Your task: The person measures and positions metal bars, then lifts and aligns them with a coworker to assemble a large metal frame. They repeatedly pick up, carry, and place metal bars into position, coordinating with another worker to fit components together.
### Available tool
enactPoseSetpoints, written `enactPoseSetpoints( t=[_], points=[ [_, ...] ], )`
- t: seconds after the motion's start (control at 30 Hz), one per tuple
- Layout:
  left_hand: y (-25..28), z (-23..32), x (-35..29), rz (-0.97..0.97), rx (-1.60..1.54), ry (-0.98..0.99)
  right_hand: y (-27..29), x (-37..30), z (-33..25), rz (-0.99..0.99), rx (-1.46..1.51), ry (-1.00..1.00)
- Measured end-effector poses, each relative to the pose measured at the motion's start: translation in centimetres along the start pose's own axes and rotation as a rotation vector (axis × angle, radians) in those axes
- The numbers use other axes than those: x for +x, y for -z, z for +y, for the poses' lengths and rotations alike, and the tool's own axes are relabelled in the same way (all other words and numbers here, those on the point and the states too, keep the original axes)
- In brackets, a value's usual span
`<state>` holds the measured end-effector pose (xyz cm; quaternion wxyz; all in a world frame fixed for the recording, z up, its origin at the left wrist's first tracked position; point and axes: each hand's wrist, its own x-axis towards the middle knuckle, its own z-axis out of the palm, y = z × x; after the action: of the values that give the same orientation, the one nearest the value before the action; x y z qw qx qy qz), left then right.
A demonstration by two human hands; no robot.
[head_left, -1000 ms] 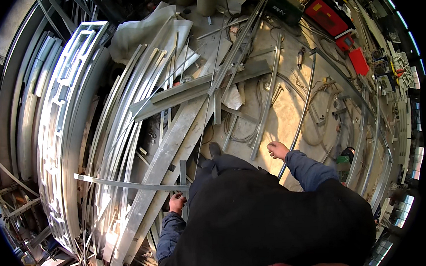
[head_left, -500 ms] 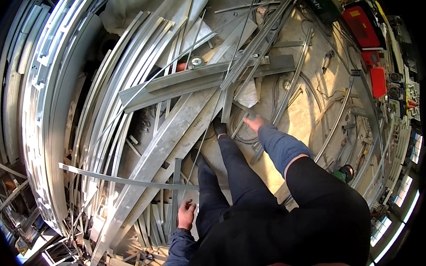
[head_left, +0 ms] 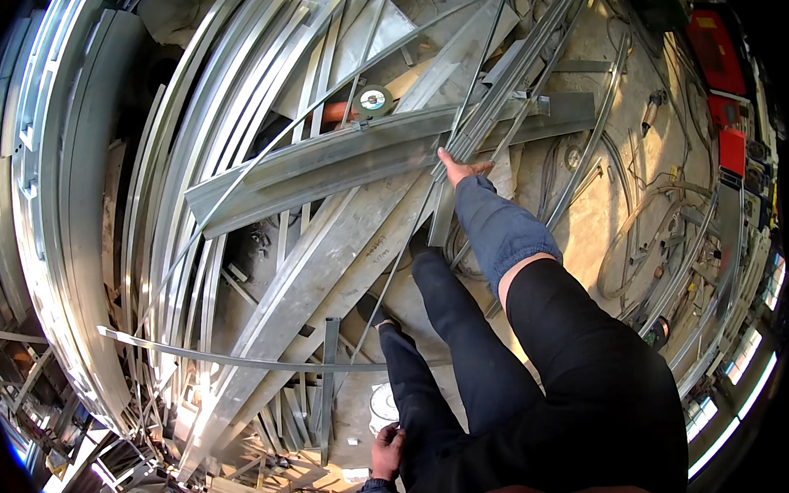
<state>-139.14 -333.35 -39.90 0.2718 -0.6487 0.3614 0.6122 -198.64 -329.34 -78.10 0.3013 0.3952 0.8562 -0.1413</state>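
Observation:
My right hand is stretched forward over a bundle of long, thin metal strips. Its thumb and fingers are spread apart, and whether they touch the strips I cannot tell. Under that bundle, crosswise, lies a wide grey metal channel. Low by my left thigh hangs my left hand, its fingers curled in with nothing seen in them. Just beyond it stands a white round container, partly covered by my leg.
Long metal profiles are stacked at left. A wide flat metal length runs diagonally before my feet. One thin strip crosses low at left. An angle grinder lies beyond the channel. Cables and red cases are at right.
My right hand has moved forward to the strip bundle. My left hand has come down and closer to my leg, its fingers more curled. The white container has come into sight.

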Motion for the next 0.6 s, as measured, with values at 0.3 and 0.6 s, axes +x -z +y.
enactPoseSetpoints(
  t=[0.3,0.6],
  points=[
    [-2.7,3.8,1.4,-0.031,-0.012,0.012,5.2,-4.4,-4.0,-0.123,0.083,-0.052],
    [-2.2,4.5,1.6,-0.036,-0.122,0.011,4.4,1.9,-0.3,-0.064,0.294,0.091]
  ],
)
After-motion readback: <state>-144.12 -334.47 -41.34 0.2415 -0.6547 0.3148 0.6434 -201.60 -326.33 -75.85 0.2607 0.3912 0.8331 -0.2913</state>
